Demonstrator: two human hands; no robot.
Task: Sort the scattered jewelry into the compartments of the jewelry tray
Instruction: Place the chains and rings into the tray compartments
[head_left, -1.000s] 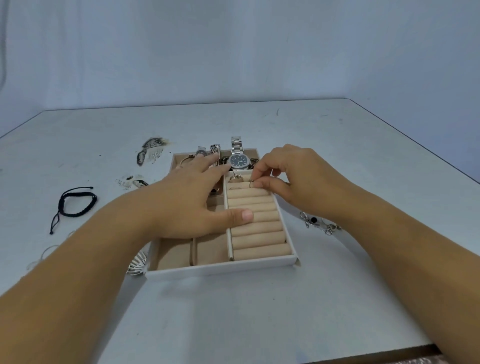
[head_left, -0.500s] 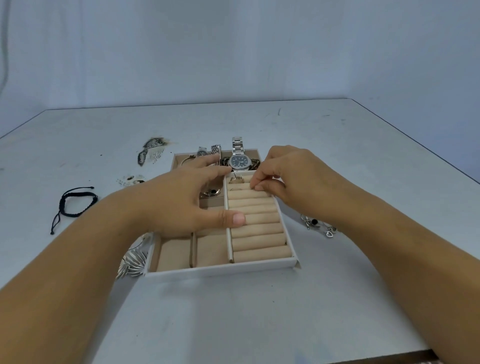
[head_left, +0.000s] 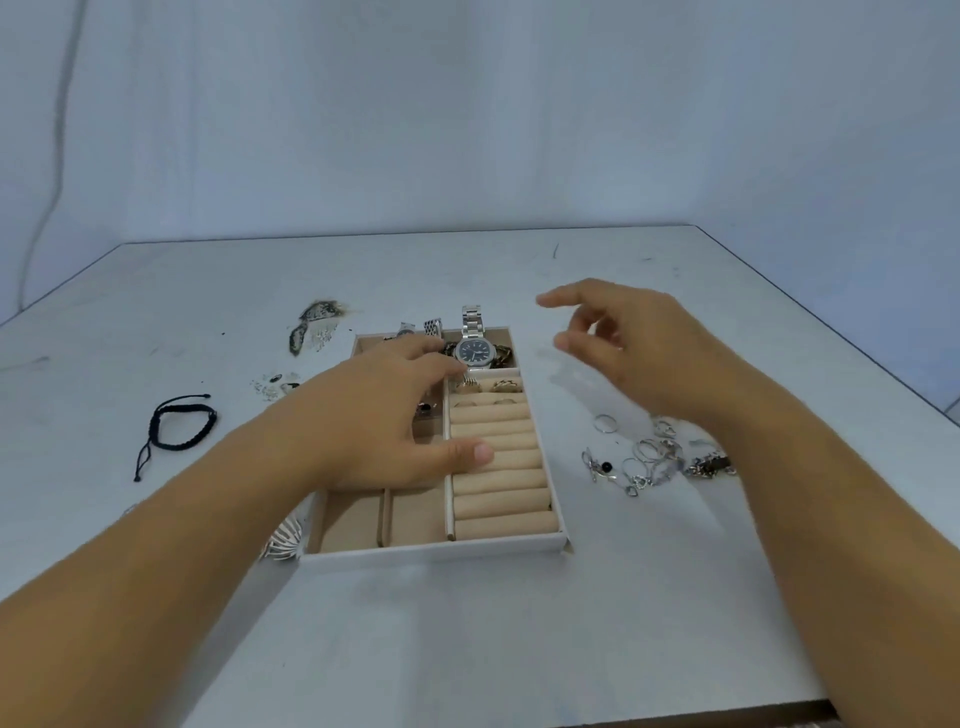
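The beige jewelry tray (head_left: 431, 555) lies on the grey table in front of me. My left hand (head_left: 384, 415) rests flat over its middle compartments, thumb on the ring rolls (head_left: 498, 467). A silver watch (head_left: 474, 349) lies in the far compartment. Rings (head_left: 504, 385) sit in the two farthest ring slots. My right hand (head_left: 628, 353) hovers above the table to the right of the tray, fingers loosely spread, holding nothing. Below it lies a pile of silver rings and earrings (head_left: 649, 460).
A black braided bracelet (head_left: 179, 426) lies at the left. A feather-like piece (head_left: 311, 325) and small bits (head_left: 275, 384) lie left of the tray. A silver fan-shaped item (head_left: 284, 540) pokes out at the tray's near left corner. The table's near edge runs along the bottom right.
My right hand left the ring rolls, lifted and moved right, now empty. A ring now sits in the second slot. My left hand stayed on the tray.
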